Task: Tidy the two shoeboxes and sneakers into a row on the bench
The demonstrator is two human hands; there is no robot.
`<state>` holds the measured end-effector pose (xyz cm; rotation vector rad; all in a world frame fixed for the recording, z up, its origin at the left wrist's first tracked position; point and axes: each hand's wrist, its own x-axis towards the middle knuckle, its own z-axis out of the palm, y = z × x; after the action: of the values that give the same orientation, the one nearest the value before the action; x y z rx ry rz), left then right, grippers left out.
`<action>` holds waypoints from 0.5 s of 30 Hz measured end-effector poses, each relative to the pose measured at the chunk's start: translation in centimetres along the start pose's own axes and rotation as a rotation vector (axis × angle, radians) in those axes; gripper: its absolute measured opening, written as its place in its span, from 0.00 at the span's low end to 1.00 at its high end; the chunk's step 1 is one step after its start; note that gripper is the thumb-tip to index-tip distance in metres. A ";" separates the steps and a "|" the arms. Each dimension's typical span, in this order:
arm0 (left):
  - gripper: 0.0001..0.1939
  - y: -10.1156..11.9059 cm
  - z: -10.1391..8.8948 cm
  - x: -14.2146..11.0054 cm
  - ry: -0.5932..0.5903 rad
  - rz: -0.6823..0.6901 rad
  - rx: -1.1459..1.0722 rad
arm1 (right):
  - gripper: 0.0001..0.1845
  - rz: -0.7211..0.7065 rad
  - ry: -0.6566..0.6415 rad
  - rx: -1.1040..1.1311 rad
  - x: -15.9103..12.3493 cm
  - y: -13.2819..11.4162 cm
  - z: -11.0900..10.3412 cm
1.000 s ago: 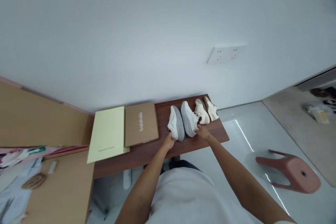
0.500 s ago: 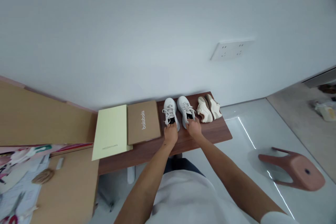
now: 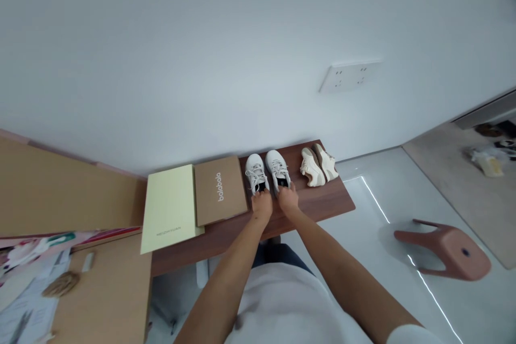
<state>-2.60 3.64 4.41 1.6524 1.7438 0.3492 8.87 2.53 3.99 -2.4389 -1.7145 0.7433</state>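
Two white lace-up sneakers stand side by side on the brown wooden bench, toes toward the wall. My left hand (image 3: 262, 203) grips the heel of the left sneaker (image 3: 255, 169). The heel of the right sneaker (image 3: 277, 165) is in my right hand (image 3: 287, 198), fingers closed at its dark opening. Both hands partly hide the shoe backs. To the right, a smaller pair of cream sneakers (image 3: 313, 167) lies apart from my hands, at least one shoe tipped on its side. Left of my left hand is a brown shoebox (image 3: 212, 207) marked "balabala".
A pale yellow box (image 3: 167, 204) lies beside the brown one on the bench (image 3: 322, 204). Large cardboard (image 3: 100, 290) fills the lower left, with papers and a tan coil (image 3: 61, 284). A pink stool (image 3: 455, 255) stands on the floor at right. A socket plate (image 3: 349, 76) is on the wall.
The right sneaker has moved left and turned straighter, now close beside the left one, with my right hand still on its heel. The camera view has shifted slightly.
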 end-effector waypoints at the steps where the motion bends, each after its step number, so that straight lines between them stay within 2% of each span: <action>1: 0.11 0.0 -0.1 0.0 -0.009 0.008 -0.003 | 0.18 0.003 0.002 0.010 0.0 -0.2 0.0; 5: 0.13 -0.3 -0.6 0.1 -0.010 0.044 0.034 | 0.16 0.008 0.012 0.028 -0.3 -0.8 -0.1; 9: 0.19 -0.8 -1.0 -0.7 -0.055 0.164 0.339 | 0.17 -0.037 0.096 -0.010 -1.0 -0.3 0.1; 12: 0.26 -0.7 -0.8 -2.1 -0.018 0.334 0.470 | 0.20 -0.129 0.212 0.033 -1.6 2.3 -0.1; 15: 0.28 0.8 0.7 -3.3 -0.051 0.525 0.352 | 0.21 -0.177 0.328 0.104 -1.6 7.2 -1.2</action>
<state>-1.73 0.42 5.33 2.3533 1.3659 0.2388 15.17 -1.39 3.26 -2.1598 -1.6857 0.3758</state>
